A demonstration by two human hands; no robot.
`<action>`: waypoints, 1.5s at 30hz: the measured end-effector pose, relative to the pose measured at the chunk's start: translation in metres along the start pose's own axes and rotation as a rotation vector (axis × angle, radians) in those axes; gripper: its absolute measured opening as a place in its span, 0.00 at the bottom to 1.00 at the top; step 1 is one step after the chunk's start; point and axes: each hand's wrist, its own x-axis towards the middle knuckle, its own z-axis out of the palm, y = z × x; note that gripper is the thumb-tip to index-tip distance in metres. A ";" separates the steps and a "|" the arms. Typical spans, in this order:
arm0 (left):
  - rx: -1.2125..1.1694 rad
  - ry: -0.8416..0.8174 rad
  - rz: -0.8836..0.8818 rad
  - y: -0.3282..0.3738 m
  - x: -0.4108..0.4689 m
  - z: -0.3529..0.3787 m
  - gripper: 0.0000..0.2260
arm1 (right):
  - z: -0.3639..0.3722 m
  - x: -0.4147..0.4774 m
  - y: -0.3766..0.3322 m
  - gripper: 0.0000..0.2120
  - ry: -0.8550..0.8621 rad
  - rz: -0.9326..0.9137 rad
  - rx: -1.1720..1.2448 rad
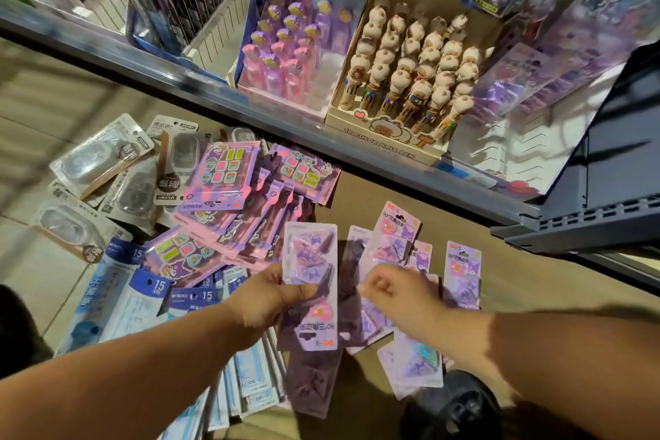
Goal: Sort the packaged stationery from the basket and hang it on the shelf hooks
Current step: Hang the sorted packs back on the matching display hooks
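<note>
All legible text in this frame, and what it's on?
"10 COLOR BALL PEN": front of the pen display box.
"15": headers of the blue packs.
"90": headers of the pink clip packs.
Chinese print on the correction tape packs and the shelf price tags: too blurred to read.

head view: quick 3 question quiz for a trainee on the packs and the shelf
1. True or false: the left hand holds a purple pack.
2. Where does the pen box stand? a) on the floor b) on the shelf c) in a hand
3. Fill in: the blue packs show the number ___.

Key: 1 true; 2 b; 3 15
</note>
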 end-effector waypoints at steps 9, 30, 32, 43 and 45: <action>0.043 -0.004 0.020 -0.001 0.002 -0.004 0.09 | -0.034 0.033 0.067 0.51 0.021 0.252 -0.308; 0.013 -0.214 0.099 0.013 -0.006 0.010 0.22 | -0.045 0.036 -0.056 0.09 -0.158 -0.080 0.160; -0.003 -0.160 0.113 0.010 -0.008 0.011 0.23 | -0.030 0.038 -0.056 0.13 -0.015 -0.097 0.176; 0.053 -0.033 0.133 0.000 0.005 -0.020 0.28 | 0.003 0.065 0.003 0.43 0.364 0.520 0.020; 0.041 -0.037 0.139 -0.001 0.004 -0.023 0.24 | 0.007 0.068 0.005 0.47 0.360 0.525 0.125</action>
